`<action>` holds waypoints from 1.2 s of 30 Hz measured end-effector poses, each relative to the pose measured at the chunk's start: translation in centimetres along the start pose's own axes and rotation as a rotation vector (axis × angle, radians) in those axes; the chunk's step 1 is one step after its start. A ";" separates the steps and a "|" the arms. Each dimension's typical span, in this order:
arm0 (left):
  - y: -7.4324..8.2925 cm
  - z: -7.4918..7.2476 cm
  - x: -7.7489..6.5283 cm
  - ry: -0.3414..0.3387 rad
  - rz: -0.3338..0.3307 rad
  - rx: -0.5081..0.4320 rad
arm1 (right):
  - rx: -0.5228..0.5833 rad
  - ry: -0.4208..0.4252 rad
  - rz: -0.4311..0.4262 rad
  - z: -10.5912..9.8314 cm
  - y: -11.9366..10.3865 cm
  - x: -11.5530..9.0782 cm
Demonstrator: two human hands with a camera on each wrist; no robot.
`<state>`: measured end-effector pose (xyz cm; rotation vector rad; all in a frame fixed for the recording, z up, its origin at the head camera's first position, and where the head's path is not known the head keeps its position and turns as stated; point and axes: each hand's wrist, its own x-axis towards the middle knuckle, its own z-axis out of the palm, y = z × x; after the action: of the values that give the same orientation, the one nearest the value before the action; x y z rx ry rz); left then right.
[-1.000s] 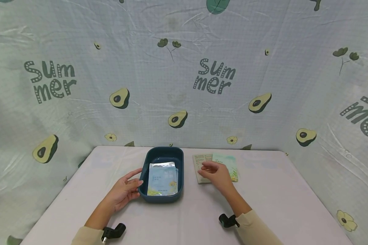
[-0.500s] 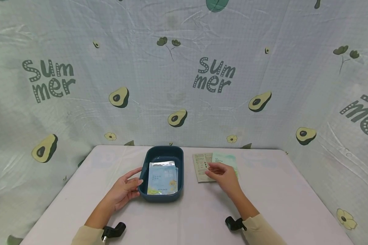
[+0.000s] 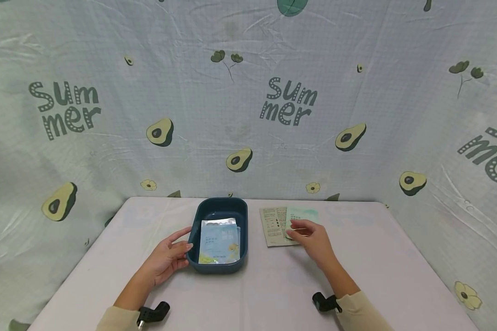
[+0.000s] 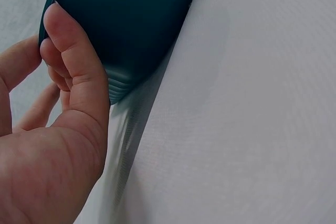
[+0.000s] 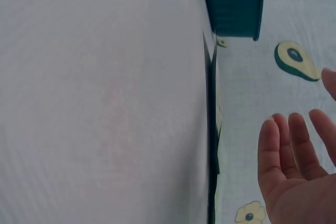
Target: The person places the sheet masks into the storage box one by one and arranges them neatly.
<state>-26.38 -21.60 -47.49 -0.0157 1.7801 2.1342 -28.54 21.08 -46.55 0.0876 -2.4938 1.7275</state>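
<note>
A dark blue plastic bin [image 3: 243, 257] stands left of the table's middle in the head view, with flat light-blue sachets [image 3: 217, 243] lying in it. My left hand [image 3: 166, 259] is at its near left side. In the left wrist view the thumb reaches the bin's rim and the other fingers bend against the outer wall. My right hand [image 3: 314, 241] hovers over two flat packets, a pale green one [image 3: 302, 214] and a beige one with small print [image 3: 273, 227]. Its fingers are loosely bent and hold nothing; in the right wrist view they are apart. The hand hides the green packet's lower part.
The table has a pale pinkish-white cover [image 3: 257, 299]. A curtain [image 3: 290, 151] printed with avocados and lettering hangs close behind its far edge and along both sides. Each wrist carries a black camera mount [image 3: 326, 302].
My right hand has moved right across the packets, uncovering more of the beige one and covering the green one's lower part. My left hand and the bin stay in place.
</note>
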 end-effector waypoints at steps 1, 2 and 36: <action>0.0 0.0 0.0 -0.001 0.000 0.000 | -0.007 -0.003 -0.003 -0.1 0.1 0.0; 0.0 0.0 0.0 -0.002 0.000 0.000 | -0.010 -0.002 -0.001 -0.3 0.2 0.1; -0.1 -0.1 0.0 0.013 -0.005 -0.005 | -0.087 0.079 0.132 -3.2 2.2 3.8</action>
<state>-26.36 -21.66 -47.58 -0.0354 1.7806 2.1398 -32.34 24.95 -47.03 -0.1529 -2.5646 1.6308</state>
